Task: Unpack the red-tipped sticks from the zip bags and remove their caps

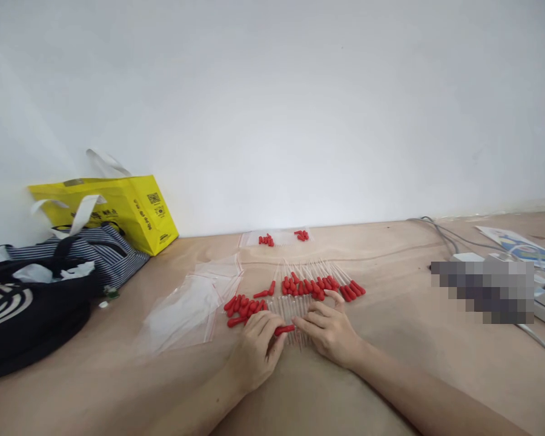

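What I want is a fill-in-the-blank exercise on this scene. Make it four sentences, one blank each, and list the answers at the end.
1. The left hand holds a bulb coloured ____.
2. The bag printed with a QR code is coloured ____.
3. The striped bag lies between the QR-code bag and a ____ bag.
4. The printed paper lies on the person's ____ side.

Missing words: red; yellow; black; right.

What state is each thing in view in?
Bare left hand: fingers pinching a red rubber bulb
Bare right hand: fingers bent, contact unclear
Clear slender tubes: lying side by side
Red-capped clear tubes: fanned out
Loose red rubber bulbs: heaped
Clear plastic bags: lying flat
Yellow white-handled bag: tilted
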Demonstrator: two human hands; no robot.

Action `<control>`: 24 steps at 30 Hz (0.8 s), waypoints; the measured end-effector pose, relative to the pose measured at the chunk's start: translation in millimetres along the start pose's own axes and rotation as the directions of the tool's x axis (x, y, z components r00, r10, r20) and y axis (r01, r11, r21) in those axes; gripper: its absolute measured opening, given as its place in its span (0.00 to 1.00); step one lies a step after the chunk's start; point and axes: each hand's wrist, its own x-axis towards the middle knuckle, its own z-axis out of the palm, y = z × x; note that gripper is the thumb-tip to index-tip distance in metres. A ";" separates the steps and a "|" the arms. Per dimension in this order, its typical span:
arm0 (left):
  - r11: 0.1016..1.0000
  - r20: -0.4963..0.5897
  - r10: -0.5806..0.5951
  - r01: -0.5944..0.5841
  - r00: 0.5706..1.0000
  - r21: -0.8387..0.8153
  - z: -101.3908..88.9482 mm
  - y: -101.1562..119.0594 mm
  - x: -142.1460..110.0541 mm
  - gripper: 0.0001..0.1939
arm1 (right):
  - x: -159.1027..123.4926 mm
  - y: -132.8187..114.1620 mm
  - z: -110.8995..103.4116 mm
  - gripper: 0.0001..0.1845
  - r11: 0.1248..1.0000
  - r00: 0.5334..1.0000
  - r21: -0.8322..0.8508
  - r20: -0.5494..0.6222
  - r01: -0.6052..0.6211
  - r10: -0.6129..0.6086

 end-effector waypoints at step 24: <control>0.995 0.007 0.081 -0.081 0.997 0.065 -8.5 1.0 -0.2 0.11 | -5.1 -4.7 -19.6 0.12 0.999 0.997 0.008 0.064 -0.040 0.039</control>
